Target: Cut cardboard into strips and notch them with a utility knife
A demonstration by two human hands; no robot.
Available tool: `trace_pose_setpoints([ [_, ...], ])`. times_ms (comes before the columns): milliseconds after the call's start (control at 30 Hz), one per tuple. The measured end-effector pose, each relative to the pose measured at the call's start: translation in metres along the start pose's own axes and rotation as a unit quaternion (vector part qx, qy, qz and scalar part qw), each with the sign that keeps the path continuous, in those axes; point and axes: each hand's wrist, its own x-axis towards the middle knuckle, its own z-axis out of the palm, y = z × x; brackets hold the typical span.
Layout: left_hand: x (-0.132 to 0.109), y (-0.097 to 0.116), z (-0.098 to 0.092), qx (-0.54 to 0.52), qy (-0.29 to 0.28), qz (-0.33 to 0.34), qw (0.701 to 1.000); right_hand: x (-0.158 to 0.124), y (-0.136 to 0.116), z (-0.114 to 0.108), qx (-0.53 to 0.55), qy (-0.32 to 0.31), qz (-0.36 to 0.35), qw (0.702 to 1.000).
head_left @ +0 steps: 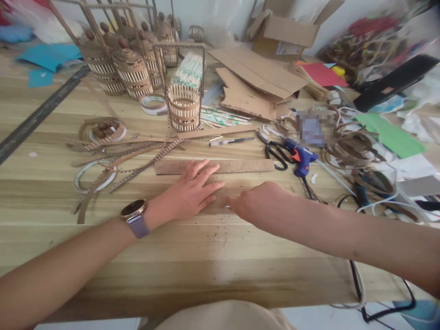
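My left hand [188, 195], with a watch [134, 210] on the wrist, lies flat with its fingers spread. Its fingertips reach over a flat brown cardboard strip [245, 166] that runs left to right on the wooden table. Just to its right is my right hand [252, 204], closed and turned down close to the tabletop. A small pale bit shows at its fingertips, but I cannot make out what it is. Dark crumbs are scattered on the wood below both hands.
Scissors [277, 151], a blue glue gun [304, 160] and a pen [231, 142] lie beyond the strip. Tape rolls [80, 176] and corrugated strips sit at left. A stick basket [184, 107], lidded lanterns [132, 71] and cardboard sheets [257, 71] stand behind. Cables [359, 284] hang at right.
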Motion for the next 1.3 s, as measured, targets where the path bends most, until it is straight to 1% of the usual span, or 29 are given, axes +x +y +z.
trace_pose_setpoints([
  [167, 0.0, -0.001, 0.0, -0.004, 0.004, 0.006, 1.0, -0.012, 0.008, 0.005, 0.008, -0.022, 0.014, 1.0],
  [333, -0.001, -0.003, 0.002, -0.028, 0.02, 0.02, 0.999, -0.024, 0.015, 0.009, 0.0, -0.039, 0.023, 0.999],
  [500, -0.002, -0.005, 0.003, -0.046, 0.034, 0.036, 0.998, -0.041, 0.025, 0.022, -0.014, -0.053, 0.042, 0.998],
  [600, -0.003, -0.005, 0.003, -0.049, 0.035, 0.034, 0.998, -0.053, 0.032, 0.034, -0.024, -0.046, 0.052, 0.997],
  [667, -0.003, -0.005, 0.003, -0.048, 0.033, 0.035, 0.998, -0.059, 0.036, 0.043, -0.025, -0.03, 0.051, 0.998],
  [800, -0.003, -0.005, 0.003, -0.051, 0.03, 0.037, 0.998, -0.064, 0.041, 0.053, -0.024, 0.003, 0.048, 0.999],
  [867, -0.003, -0.006, 0.003, -0.054, 0.031, 0.034, 0.997, -0.065, 0.043, 0.057, -0.018, 0.009, 0.046, 0.999],
  [967, -0.003, -0.005, 0.003, -0.055, 0.029, 0.033, 0.998, -0.071, 0.048, 0.064, -0.008, 0.006, 0.049, 0.999],
  [1133, -0.003, -0.006, 0.004, -0.055, 0.029, 0.032, 0.998, -0.083, 0.056, 0.077, 0.005, -0.023, 0.073, 0.997],
  [1300, -0.003, -0.006, 0.004, -0.061, 0.02, 0.029, 0.998, -0.086, 0.059, 0.083, 0.037, -0.009, 0.077, 0.996],
])
